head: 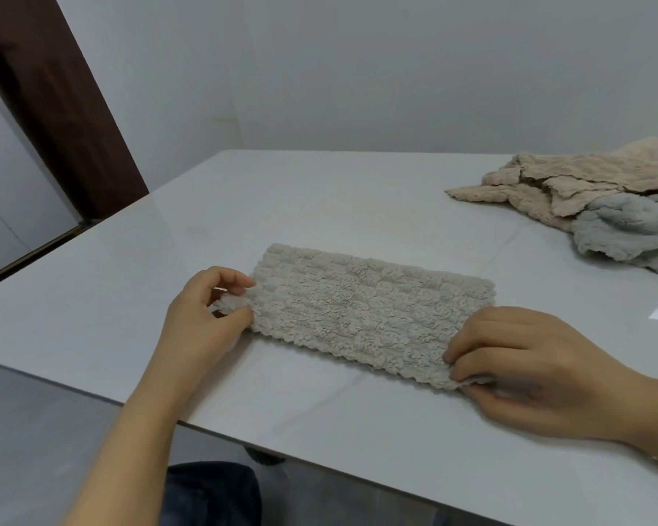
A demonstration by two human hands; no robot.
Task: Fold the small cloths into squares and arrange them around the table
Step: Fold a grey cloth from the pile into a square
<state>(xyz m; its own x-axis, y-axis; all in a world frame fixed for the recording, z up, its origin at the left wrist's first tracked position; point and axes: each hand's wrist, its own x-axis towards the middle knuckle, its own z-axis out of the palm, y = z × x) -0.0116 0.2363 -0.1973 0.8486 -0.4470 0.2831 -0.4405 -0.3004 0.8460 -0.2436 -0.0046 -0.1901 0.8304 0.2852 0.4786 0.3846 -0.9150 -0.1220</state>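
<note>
A fluffy pale-grey cloth (361, 313) lies folded into a long rectangle on the white table (320, 206), near its front edge. My left hand (202, 317) pinches the cloth's left end between thumb and fingers. My right hand (525, 366) pinches the near right corner, fingers curled over the edge. At the back right lies a loose pile of unfolded cloths: beige ones (570, 184) on top and a blue-grey one (623, 229) in front.
The table's left edge runs diagonally from the far corner to the near side, with grey floor (35, 430) beyond it. A dark brown door frame (54, 100) stands at the back left. A grey wall (358, 70) is behind the table.
</note>
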